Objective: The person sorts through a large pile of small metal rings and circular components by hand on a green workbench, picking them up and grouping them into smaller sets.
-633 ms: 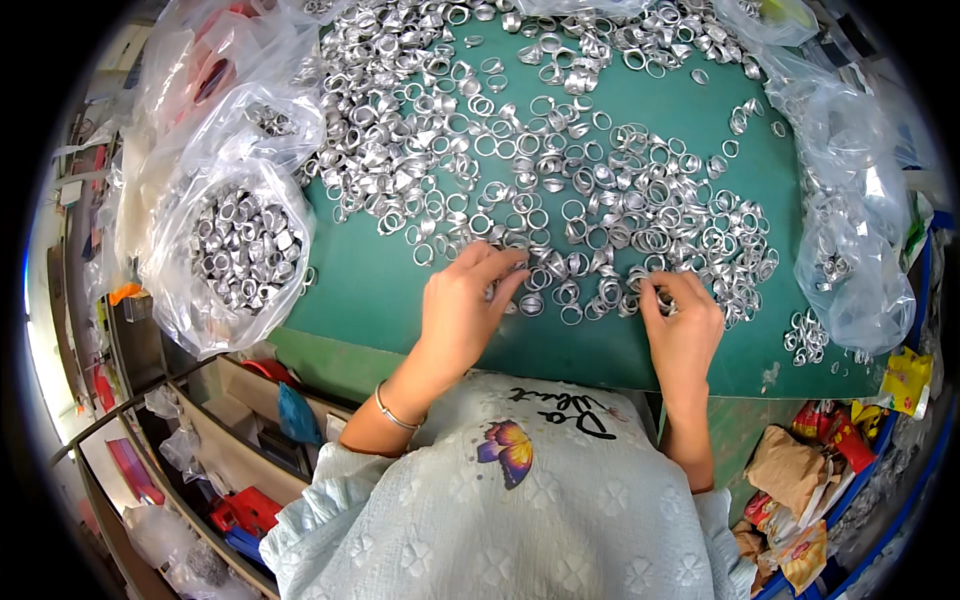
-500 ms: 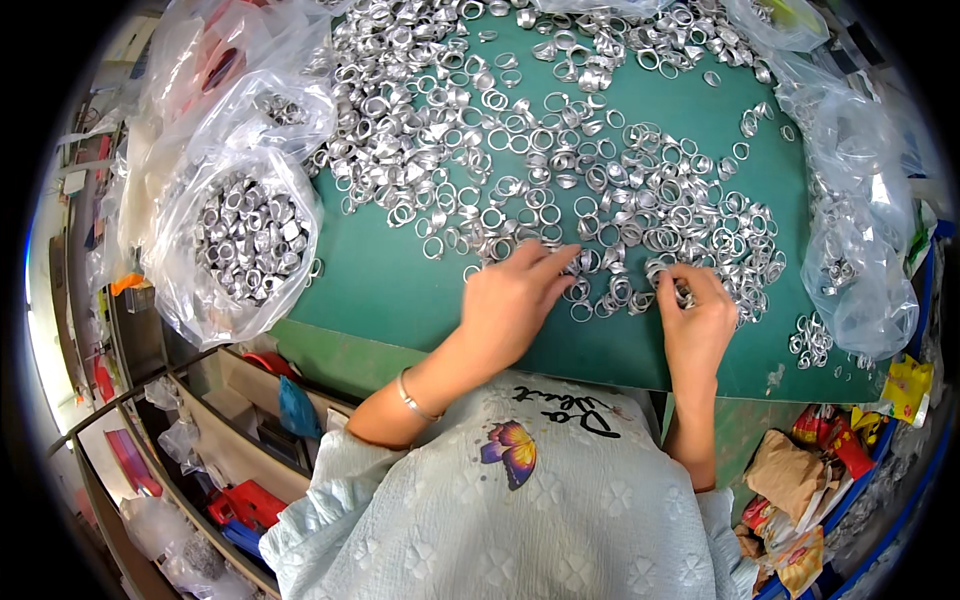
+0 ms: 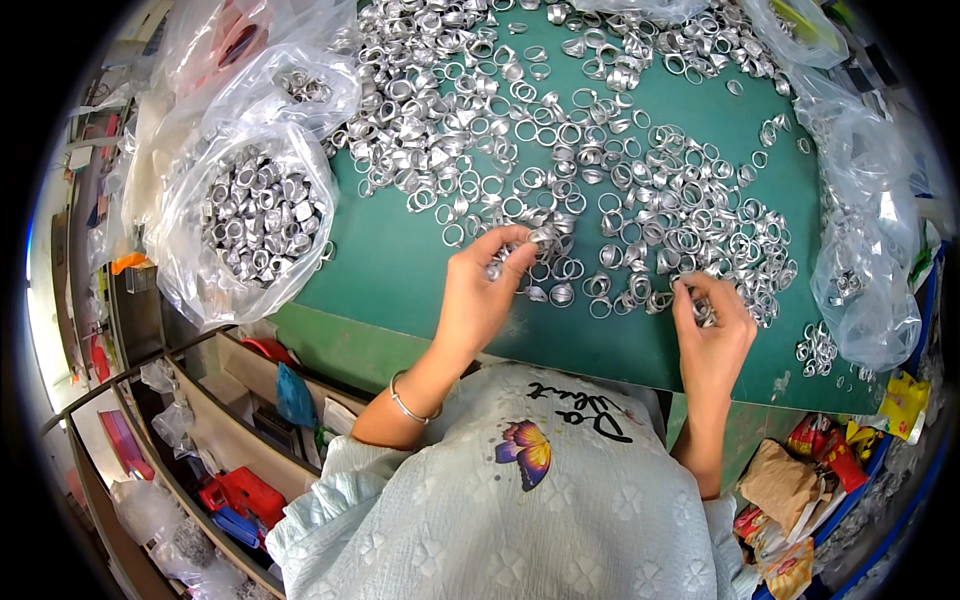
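Many silver-coloured metal rings (image 3: 690, 215) are spread in loose heaps over a green tabletop (image 3: 420, 290). My left hand (image 3: 477, 298) is closed, thumb and forefinger pinching a ring (image 3: 541, 237) above the near edge of the heap. More rings show behind its bent fingers; I cannot tell whether they are held or lie on the table. Over the heap's near right part, my right hand (image 3: 716, 325) is closed too, thumb tip against the forefinger. Rings (image 3: 703, 313) show inside its curled fingers, partly hidden.
At the left stands an open clear plastic bag (image 3: 172, 262) full of rings. Another clear bag (image 3: 868, 290) lies along the right edge, near a small pile of thin rings (image 3: 817, 348). Below the table are a drawer (image 3: 235, 415) at left and a brown paper bag (image 3: 778, 482) at right.
My left hand has drawn back slightly left, from spread fingers over the rings to a pinch on one ring. The right hand stays near the same rings. The view has shifted slightly.
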The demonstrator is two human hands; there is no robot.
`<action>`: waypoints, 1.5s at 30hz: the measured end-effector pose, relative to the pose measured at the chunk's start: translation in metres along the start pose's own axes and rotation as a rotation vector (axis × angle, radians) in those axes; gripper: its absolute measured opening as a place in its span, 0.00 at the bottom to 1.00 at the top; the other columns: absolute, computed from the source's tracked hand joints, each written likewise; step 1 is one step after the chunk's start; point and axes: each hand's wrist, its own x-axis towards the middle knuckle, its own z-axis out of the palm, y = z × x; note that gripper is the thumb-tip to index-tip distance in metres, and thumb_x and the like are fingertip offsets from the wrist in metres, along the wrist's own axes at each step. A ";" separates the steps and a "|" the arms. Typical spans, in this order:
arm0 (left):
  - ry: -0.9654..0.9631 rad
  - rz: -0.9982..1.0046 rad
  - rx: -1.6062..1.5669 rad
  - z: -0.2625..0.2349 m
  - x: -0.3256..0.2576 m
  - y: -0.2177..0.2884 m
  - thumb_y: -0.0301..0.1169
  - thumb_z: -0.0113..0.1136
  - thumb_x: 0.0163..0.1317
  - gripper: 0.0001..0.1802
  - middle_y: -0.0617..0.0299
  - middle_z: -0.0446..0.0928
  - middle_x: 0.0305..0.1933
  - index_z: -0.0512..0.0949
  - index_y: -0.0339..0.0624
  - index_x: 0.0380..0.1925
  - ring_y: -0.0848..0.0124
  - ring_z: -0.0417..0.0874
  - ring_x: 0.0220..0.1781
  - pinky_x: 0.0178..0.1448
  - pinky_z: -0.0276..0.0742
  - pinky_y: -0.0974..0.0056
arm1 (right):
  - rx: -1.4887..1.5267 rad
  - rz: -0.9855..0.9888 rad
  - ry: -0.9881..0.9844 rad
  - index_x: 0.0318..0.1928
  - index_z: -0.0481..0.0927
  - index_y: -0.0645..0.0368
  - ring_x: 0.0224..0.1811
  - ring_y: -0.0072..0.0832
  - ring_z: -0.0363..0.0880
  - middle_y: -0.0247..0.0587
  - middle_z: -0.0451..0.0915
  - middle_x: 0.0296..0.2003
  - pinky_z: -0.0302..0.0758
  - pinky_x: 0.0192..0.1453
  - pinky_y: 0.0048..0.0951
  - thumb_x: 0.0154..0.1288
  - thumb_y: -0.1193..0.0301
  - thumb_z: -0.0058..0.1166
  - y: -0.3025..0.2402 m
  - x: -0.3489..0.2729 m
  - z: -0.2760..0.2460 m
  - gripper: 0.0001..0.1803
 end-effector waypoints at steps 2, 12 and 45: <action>-0.076 -0.219 -0.320 -0.005 -0.002 0.004 0.30 0.53 0.62 0.13 0.65 0.75 0.28 0.73 0.33 0.43 0.86 0.61 0.18 0.18 0.52 0.78 | 0.117 0.002 -0.063 0.29 0.79 0.61 0.21 0.29 0.74 0.40 0.75 0.22 0.69 0.26 0.26 0.47 0.78 0.59 -0.007 -0.006 0.004 0.05; 0.150 0.328 0.275 0.002 -0.010 -0.004 0.20 0.59 0.51 0.12 0.54 0.74 0.28 0.74 0.36 0.37 0.64 0.76 0.28 0.34 0.71 0.67 | -0.192 -0.196 -0.237 0.28 0.77 0.57 0.25 0.32 0.75 0.34 0.71 0.25 0.67 0.22 0.32 0.48 0.70 0.61 -0.031 -0.018 0.045 0.08; -0.399 -0.224 -0.852 0.005 -0.034 0.026 0.25 0.54 0.59 0.09 0.62 0.73 0.31 0.74 0.35 0.40 0.83 0.65 0.19 0.20 0.57 0.77 | 0.873 -0.288 -0.059 0.29 0.77 0.66 0.24 0.27 0.73 0.44 0.77 0.25 0.68 0.28 0.23 0.42 0.84 0.59 -0.025 -0.020 0.038 0.09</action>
